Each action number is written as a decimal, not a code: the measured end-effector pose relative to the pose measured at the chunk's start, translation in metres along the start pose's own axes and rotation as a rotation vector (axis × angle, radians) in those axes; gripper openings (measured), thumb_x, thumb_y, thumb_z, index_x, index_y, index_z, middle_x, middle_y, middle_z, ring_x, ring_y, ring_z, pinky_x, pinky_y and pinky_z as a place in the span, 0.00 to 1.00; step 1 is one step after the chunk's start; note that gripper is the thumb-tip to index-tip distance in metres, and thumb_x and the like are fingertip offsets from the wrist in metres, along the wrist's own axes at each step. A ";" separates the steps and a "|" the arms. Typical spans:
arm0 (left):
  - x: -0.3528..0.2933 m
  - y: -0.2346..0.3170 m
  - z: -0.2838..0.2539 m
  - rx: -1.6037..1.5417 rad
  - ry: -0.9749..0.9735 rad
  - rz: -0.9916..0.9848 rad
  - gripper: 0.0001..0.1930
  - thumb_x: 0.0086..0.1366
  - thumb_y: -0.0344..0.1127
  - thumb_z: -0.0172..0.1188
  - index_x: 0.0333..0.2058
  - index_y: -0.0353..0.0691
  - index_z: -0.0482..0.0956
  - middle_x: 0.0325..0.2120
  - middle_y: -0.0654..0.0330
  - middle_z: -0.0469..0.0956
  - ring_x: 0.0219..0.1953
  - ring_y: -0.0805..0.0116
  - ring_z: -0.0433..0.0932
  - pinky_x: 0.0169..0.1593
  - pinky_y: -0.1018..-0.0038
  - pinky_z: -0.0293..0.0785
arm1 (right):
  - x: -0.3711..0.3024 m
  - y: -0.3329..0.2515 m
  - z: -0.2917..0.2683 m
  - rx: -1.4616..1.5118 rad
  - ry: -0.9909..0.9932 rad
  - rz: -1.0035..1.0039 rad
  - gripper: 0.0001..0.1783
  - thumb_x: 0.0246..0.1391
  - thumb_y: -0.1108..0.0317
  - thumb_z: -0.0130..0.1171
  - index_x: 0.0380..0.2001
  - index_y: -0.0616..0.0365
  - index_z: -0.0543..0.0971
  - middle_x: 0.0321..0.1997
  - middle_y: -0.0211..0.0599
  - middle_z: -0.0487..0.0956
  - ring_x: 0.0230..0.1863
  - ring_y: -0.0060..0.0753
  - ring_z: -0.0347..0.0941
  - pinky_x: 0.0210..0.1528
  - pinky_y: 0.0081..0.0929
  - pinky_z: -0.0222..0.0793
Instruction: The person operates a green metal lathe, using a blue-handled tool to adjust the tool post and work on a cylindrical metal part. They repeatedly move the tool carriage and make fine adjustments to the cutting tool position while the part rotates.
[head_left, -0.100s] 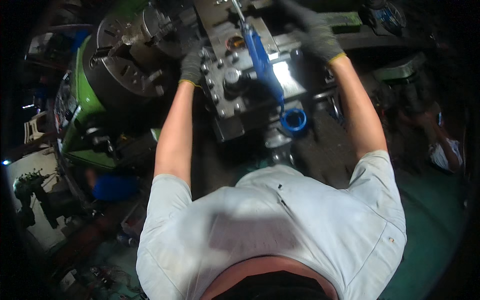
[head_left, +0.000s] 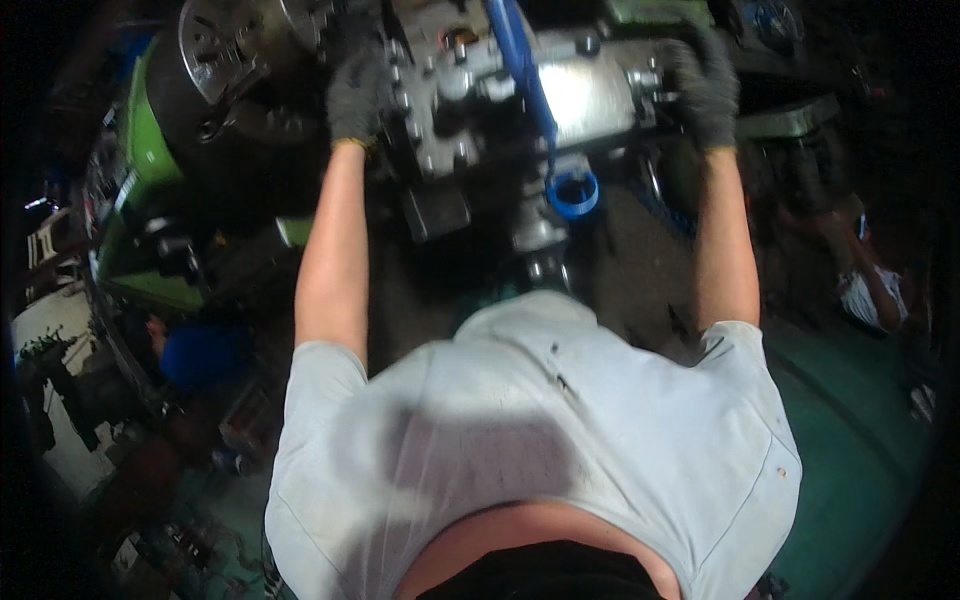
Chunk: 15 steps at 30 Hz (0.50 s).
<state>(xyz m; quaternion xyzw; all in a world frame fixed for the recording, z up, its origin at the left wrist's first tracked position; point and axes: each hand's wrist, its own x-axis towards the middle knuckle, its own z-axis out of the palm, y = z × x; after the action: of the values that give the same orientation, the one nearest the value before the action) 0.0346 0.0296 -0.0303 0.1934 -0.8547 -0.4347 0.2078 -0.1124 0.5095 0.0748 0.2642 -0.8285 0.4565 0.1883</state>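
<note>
My left hand (head_left: 357, 100), in a grey knitted glove with a yellow cuff, is beside the left edge of the bolted metal tool post (head_left: 440, 125) of a lathe. Its fingers run into dark blur, so their grip is hidden. At the right end of the machine's slide, next to small metal fittings (head_left: 645, 85), is my gloved right hand (head_left: 708, 90). Blur and shadow hide what its fingers do. Between the hands a long blue tool (head_left: 520, 60) lies across the slide, with a blue ring (head_left: 573, 195) at its near end. A bright metal plate (head_left: 585, 100) shows beside it.
A large round lathe chuck (head_left: 225, 70) stands at the upper left, by a green machine housing (head_left: 150, 150). Below the slide a rounded metal handle (head_left: 538, 228) juts toward me. Green floor (head_left: 840, 430) shows at the right. Another person's arm (head_left: 855, 260) is at the far right.
My right hand has moved right and nearer, from above the slide to its right end. The machine sits higher in the picture now. My left hand stays by the tool post.
</note>
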 end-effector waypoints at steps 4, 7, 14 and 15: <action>-0.095 0.039 -0.031 -0.378 0.074 -0.040 0.18 0.72 0.42 0.61 0.52 0.34 0.81 0.47 0.54 0.83 0.49 0.66 0.79 0.57 0.70 0.73 | -0.161 0.020 -0.091 -0.069 0.209 0.421 0.23 0.67 0.60 0.58 0.57 0.68 0.79 0.56 0.42 0.82 0.53 0.31 0.77 0.57 0.31 0.71; -0.145 0.114 -0.017 -0.571 0.163 -0.004 0.20 0.73 0.44 0.60 0.53 0.33 0.79 0.49 0.51 0.81 0.51 0.62 0.79 0.58 0.67 0.73 | -0.372 0.153 -0.156 -0.903 -0.183 0.512 0.26 0.68 0.55 0.54 0.60 0.63 0.77 0.57 0.56 0.81 0.57 0.59 0.77 0.63 0.45 0.70; -0.148 0.171 0.014 0.037 0.304 -0.080 0.24 0.72 0.50 0.59 0.53 0.34 0.76 0.50 0.40 0.77 0.54 0.40 0.76 0.57 0.53 0.71 | -0.433 0.055 -0.149 -0.613 -0.252 0.888 0.20 0.57 0.56 0.62 0.47 0.58 0.83 0.49 0.56 0.83 0.51 0.63 0.79 0.53 0.49 0.74; -0.146 0.168 0.013 0.071 0.321 -0.102 0.23 0.72 0.50 0.60 0.51 0.34 0.77 0.49 0.40 0.78 0.53 0.40 0.76 0.56 0.51 0.71 | -0.417 0.066 -0.149 -0.547 -0.234 0.847 0.20 0.57 0.56 0.63 0.47 0.58 0.84 0.48 0.57 0.83 0.51 0.62 0.79 0.54 0.48 0.74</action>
<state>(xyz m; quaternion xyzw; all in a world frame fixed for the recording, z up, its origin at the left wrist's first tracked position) 0.1256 0.2046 0.0739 0.3104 -0.8144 -0.3779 0.3122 0.1868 0.7775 -0.1227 -0.1040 -0.9674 0.2266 -0.0448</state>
